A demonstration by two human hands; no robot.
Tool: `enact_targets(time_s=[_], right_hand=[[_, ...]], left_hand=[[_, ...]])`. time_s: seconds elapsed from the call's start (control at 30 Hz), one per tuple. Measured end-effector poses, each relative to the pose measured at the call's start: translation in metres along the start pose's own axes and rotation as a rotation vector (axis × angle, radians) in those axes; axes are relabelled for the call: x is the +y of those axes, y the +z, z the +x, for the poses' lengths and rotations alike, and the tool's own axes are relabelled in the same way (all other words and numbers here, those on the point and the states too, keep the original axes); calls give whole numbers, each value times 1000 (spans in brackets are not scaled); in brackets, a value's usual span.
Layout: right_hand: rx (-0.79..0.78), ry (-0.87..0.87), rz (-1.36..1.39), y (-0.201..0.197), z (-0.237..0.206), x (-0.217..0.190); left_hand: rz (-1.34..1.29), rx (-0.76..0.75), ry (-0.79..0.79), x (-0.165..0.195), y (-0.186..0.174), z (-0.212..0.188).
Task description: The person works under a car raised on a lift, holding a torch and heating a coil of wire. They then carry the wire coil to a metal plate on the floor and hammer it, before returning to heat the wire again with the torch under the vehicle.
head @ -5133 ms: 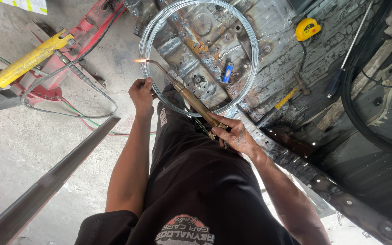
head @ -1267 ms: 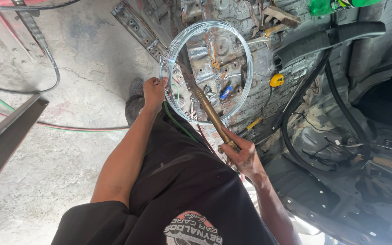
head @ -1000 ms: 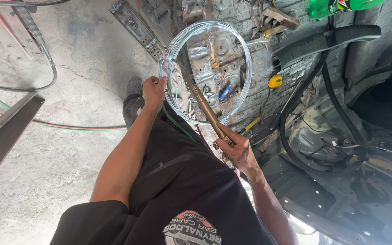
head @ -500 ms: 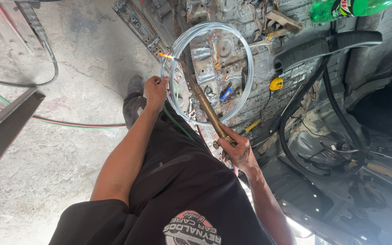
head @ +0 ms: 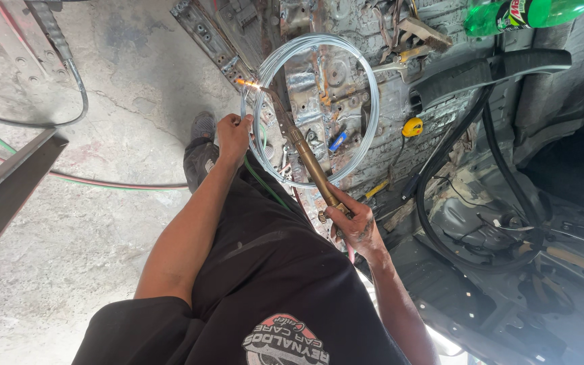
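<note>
Brass torch (head: 309, 159) gripped in right hand (head: 353, 223), flame tip just above left hand (head: 233, 133). Left hand closed on wire coil (head: 366, 101), held upright before rusty car floor (head: 332, 74). Open concrete floor (head: 103, 223) leftward; black hose (head: 434, 203) close right.

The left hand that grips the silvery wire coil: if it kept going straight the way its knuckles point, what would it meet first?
Probably the small orange flame at the tip of the brass torch, just beyond the left hand along the coil of silvery wire. Past that lies a perforated metal strip on the concrete. Depth is unclear from this single view.
</note>
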State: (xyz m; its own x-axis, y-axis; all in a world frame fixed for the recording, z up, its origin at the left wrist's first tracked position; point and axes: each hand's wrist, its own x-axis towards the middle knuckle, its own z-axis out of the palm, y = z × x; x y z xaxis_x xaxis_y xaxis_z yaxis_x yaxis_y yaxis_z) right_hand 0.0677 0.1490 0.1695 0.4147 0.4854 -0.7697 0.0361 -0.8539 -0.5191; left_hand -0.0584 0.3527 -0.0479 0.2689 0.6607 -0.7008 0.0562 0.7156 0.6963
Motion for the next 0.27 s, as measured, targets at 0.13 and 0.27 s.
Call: enact_targets(time_s=[0.13, 0.27], right_hand=[[5, 8, 16, -1, 1, 1], [9, 1, -9, -1, 1, 0]], left_hand=[[-2, 0, -20, 1, 1, 1], [-2, -1, 5, 0, 1, 2]])
